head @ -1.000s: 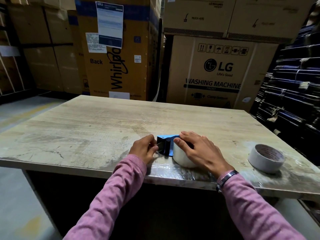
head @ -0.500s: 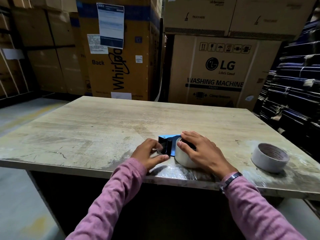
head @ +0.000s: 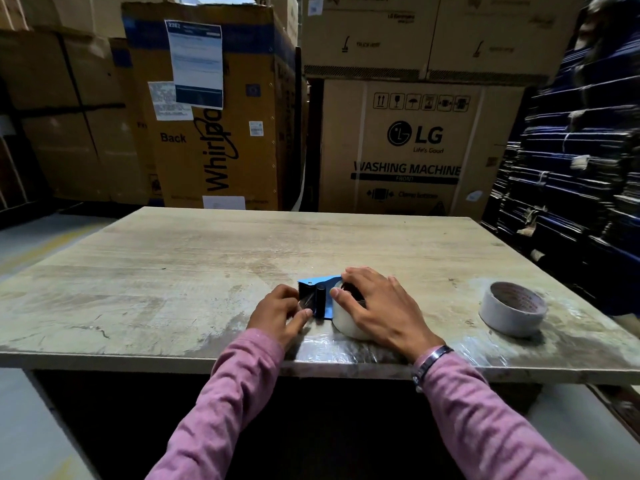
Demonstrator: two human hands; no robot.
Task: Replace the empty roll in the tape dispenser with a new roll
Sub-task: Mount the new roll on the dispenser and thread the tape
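Right hand (head: 384,308) is curled over the roll (head: 346,322) seated in the blue tape dispenser (head: 320,292) at 6 o'clock on the counter (head: 173,271). Left hand (head: 277,311) pinches the film end by the roller, so it's probably threading next. The other roll (head: 512,308) sits at 4 o'clock.

Counter (head: 173,271): pale wood-grain top, matt, scuffed and scratched, with glossy crinkled clear film along its near edge. Tape dispenser (head: 317,289): smooth blue plate with a black matt roller and a glossy clear tape strip. Roll in the dispenser (head: 346,320): milky, smooth. Spare roll (head: 512,308), right of the dispenser: whitish tape on a printed paper core. Sleeves (head: 235,393): soft pink knit cloth. Boxes (head: 415,150) behind the counter: matt brown cardboard.
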